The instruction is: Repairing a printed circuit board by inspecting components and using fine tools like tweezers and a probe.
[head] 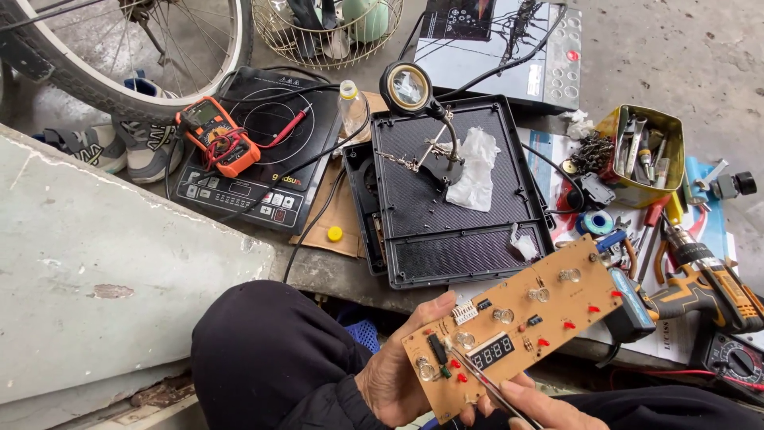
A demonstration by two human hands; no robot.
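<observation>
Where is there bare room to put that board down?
Free: the big grey concrete slab left of the black induction cooktop, and the lower panel of the upturned black cooker casing. Crowded: the right side around the yellow tool tin and cordless drill.

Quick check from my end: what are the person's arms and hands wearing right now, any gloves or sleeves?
No gloves: both hands are bare. The left hand comes out of a dark, nearly black, padded-looking long sleeve that ends at the wrist. Only part of the right hand shows at the bottom edge, so its sleeve cannot be seen. No rings, watch or markings are visible.
</observation>
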